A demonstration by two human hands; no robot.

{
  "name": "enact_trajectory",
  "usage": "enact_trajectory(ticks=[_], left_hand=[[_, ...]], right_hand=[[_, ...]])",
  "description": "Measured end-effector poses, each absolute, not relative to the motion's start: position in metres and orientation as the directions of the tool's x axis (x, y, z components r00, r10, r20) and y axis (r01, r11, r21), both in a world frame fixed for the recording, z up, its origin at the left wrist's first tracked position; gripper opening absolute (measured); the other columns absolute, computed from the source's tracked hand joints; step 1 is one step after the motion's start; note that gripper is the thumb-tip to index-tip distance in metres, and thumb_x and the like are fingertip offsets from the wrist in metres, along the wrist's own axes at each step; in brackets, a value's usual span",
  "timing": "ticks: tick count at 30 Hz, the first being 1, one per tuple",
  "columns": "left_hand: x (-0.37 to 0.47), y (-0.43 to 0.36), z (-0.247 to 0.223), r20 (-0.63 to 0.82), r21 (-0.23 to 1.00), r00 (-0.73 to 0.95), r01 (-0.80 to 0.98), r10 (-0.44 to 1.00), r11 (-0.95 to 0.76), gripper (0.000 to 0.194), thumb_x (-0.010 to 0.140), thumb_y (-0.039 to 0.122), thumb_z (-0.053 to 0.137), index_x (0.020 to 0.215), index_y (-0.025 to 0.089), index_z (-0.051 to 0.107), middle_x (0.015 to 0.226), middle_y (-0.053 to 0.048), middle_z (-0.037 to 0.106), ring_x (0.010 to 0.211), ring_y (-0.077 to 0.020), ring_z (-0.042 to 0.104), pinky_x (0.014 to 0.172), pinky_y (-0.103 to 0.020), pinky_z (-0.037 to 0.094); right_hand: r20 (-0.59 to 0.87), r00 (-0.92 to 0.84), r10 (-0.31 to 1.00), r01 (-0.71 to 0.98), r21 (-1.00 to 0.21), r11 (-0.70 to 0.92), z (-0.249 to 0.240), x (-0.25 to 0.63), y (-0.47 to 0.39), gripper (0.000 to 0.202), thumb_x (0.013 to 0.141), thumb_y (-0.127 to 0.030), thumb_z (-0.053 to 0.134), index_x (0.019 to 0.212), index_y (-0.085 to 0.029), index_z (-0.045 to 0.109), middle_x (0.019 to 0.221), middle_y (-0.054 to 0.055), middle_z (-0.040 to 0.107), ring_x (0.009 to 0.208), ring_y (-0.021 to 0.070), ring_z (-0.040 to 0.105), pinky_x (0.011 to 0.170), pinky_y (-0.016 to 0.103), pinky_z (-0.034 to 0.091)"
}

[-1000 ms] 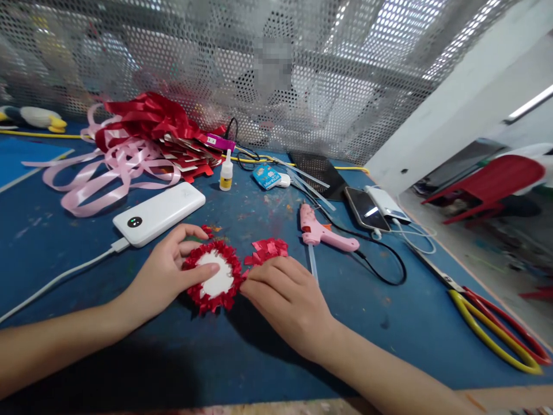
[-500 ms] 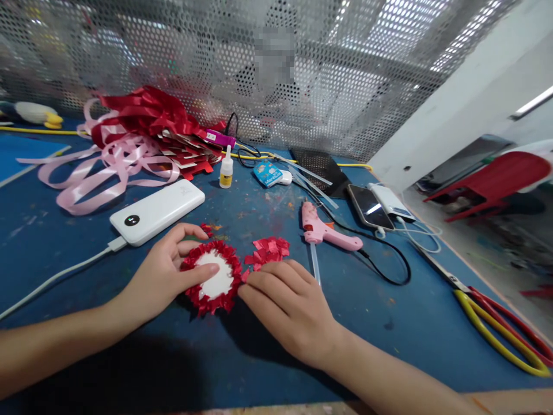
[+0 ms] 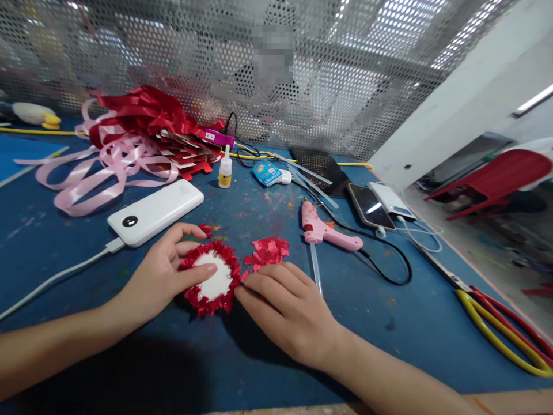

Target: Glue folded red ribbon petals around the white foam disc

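On the blue table (image 3: 389, 323), left hand (image 3: 159, 279) fingers spread over the rosette (image 3: 211, 279); right hand (image 3: 289, 308) fingers pressed together at its edge.

My left forearm comes in from the lower left, lying low and nearly level. My left hand (image 3: 162, 276) is palm down, thumb stretched out to the right and pressing flat, forefinger arched ahead of it, the other fingers curled under. My right forearm enters from the lower right corner, angled up toward the middle. My right hand (image 3: 289, 308) is also palm down, back toward me, fingers close together and pointing left, their tips pressed down just short of my left thumb.
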State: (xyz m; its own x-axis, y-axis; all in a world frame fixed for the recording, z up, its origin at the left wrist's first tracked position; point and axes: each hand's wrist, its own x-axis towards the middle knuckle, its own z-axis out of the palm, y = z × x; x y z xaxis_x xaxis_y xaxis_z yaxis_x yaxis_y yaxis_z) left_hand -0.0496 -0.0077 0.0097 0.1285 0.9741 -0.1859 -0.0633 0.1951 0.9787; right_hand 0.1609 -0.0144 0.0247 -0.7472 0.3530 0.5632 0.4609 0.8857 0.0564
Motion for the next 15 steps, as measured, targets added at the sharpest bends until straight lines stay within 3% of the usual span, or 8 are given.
enact_trajectory(ticks=[2, 5, 9, 12, 15], left_hand=[[-0.0494, -0.008, 0.01, -0.177, 0.979, 0.128, -0.078, 0.976, 0.187, 0.048, 0.066, 0.028, 0.074, 0.101, 0.024, 0.041, 0.082, 0.002, 0.066, 0.064, -0.0147, 0.067, 0.057, -0.023, 0.054], [-0.0488, -0.0094, 0.0114, -0.158, 0.981, 0.134, -0.092, 0.978, 0.171, 0.047, 0.067, 0.026, 0.074, 0.1, 0.023, 0.041, 0.082, 0.002, 0.067, 0.065, -0.0143, 0.067, 0.058, -0.022, 0.055], [-0.0477, -0.0125, 0.0135, -0.08, 0.994, 0.112, -0.071, 0.99, 0.088, 0.045, 0.066, 0.022, 0.074, 0.097, 0.023, 0.042, 0.077, 0.004, 0.067, 0.061, -0.0114, 0.066, 0.055, -0.018, 0.053], [-0.0476, -0.0148, 0.0137, 0.001, 0.998, 0.093, -0.06, 0.996, 0.005, 0.043, 0.066, 0.018, 0.073, 0.094, 0.023, 0.042, 0.074, 0.005, 0.067, 0.058, -0.0099, 0.065, 0.053, -0.016, 0.051], [-0.0476, -0.0166, 0.0136, 0.056, 0.997, 0.097, -0.061, 0.994, -0.05, 0.04, 0.068, 0.015, 0.072, 0.094, 0.023, 0.042, 0.073, 0.006, 0.068, 0.061, -0.009, 0.066, 0.054, -0.014, 0.05]], right_hand=[[0.592, -0.703, 0.394, 0.486, -0.004, 0.874, 0.0234, 0.1609, -0.015, 0.012, 0.085, -0.012, 0.054, 0.093, -0.016, 0.062, 0.085, 0.003, 0.068, 0.076, 0.0144, 0.057, 0.069, 0.028, 0.046], [0.605, -0.601, 0.522, 0.513, -0.209, 0.833, 0.0226, 0.1613, -0.0156, 0.025, 0.082, -0.009, 0.053, 0.107, -0.016, 0.056, 0.1, 0.007, 0.066, 0.089, 0.0156, 0.06, 0.079, 0.028, 0.05], [0.483, -0.576, 0.66, 0.509, -0.42, 0.752, 0.0233, 0.1622, -0.016, 0.05, 0.08, -0.005, 0.045, 0.129, -0.016, 0.039, 0.125, 0.012, 0.057, 0.111, 0.018, 0.055, 0.089, 0.031, 0.05], [0.366, -0.608, 0.705, 0.521, -0.486, 0.702, 0.0231, 0.1622, -0.0172, 0.061, 0.079, -0.005, 0.043, 0.136, -0.02, 0.03, 0.129, 0.012, 0.055, 0.106, 0.0186, 0.058, 0.084, 0.033, 0.052], [0.304, -0.627, 0.717, 0.503, -0.545, 0.671, 0.0212, 0.1619, -0.0188, 0.063, 0.078, -0.007, 0.043, 0.138, -0.019, 0.026, 0.118, 0.011, 0.061, 0.094, 0.0176, 0.062, 0.079, 0.032, 0.053]])
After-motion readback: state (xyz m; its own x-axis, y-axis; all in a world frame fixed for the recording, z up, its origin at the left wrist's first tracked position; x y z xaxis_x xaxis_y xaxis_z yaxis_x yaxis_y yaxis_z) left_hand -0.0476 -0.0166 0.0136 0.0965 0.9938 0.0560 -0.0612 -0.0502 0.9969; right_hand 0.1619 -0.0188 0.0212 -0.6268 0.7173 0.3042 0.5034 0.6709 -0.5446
